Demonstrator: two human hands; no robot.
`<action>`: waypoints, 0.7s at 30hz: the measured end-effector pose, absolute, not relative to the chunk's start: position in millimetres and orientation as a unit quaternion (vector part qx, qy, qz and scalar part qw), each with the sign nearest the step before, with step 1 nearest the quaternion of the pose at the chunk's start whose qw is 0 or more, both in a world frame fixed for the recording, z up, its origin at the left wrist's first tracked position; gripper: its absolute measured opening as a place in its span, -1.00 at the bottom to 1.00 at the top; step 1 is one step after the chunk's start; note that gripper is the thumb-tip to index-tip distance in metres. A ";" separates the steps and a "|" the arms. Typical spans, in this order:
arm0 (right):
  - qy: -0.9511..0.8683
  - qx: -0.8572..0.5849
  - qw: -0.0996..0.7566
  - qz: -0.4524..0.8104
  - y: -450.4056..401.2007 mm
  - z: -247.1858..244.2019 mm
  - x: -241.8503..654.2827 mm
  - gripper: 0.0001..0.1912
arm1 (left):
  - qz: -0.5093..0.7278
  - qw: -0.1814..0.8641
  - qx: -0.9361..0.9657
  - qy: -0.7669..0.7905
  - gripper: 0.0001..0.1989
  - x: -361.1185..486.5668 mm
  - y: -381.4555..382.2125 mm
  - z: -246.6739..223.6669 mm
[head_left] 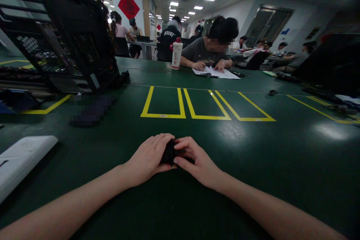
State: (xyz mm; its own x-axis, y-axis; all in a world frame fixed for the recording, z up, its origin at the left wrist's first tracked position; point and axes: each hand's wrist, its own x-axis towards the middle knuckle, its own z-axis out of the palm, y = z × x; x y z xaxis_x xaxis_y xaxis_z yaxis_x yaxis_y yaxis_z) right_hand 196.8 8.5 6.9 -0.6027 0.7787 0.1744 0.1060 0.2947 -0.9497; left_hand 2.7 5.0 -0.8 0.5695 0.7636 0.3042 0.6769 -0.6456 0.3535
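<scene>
A small black object (pixel 168 153) is between my two hands, low over the green table (pixel 253 157). My left hand (pixel 150 157) is wrapped round its left side, fingers over the top and thumb below. My right hand (pixel 197 159) is curled at its right side, with the fingertips and thumb at its edge. The palms hide much of the object, so its exact kind is unclear. Beyond the hands, yellow tape outlines (pixel 163 116) mark the table.
An open black computer case (pixel 64 37) stands at the back left. Nearer are a dark pouch-like item (pixel 91 112) and a white device (pixel 25 161). Across the table a person (pixel 206 50) leans over papers (pixel 225 73), beside a white bottle (pixel 177 56). A black screen (pixel 329 63) stands right.
</scene>
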 end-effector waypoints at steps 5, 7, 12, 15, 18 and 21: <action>-0.738 -0.314 0.305 0.514 8.7 9.0 196.5 -0.59 | 0.221 0.096 0.879 0.411 -0.35 2.3 4.8 0.0; -0.745 -0.306 0.302 0.511 8.3 9.9 196.9 -0.61 | 0.221 0.096 0.880 0.409 -0.36 2.0 4.4 0.9; -0.752 -0.283 0.319 0.502 7.3 10.0 197.6 -0.63 | 0.227 0.095 0.882 0.402 -0.36 1.8 3.8 1.7; -0.745 -0.287 0.331 0.503 7.6 8.6 197.2 -0.73 | 0.228 0.097 0.881 0.403 -0.38 2.1 3.9 1.8; -0.736 -0.297 0.334 0.509 7.6 9.1 196.4 -0.73 | 0.227 0.097 0.881 0.404 -0.39 2.7 3.3 3.2; -0.725 -0.320 0.317 0.521 7.1 11.9 195.8 -0.63 | 0.224 0.097 0.882 0.404 -0.39 3.1 2.2 5.4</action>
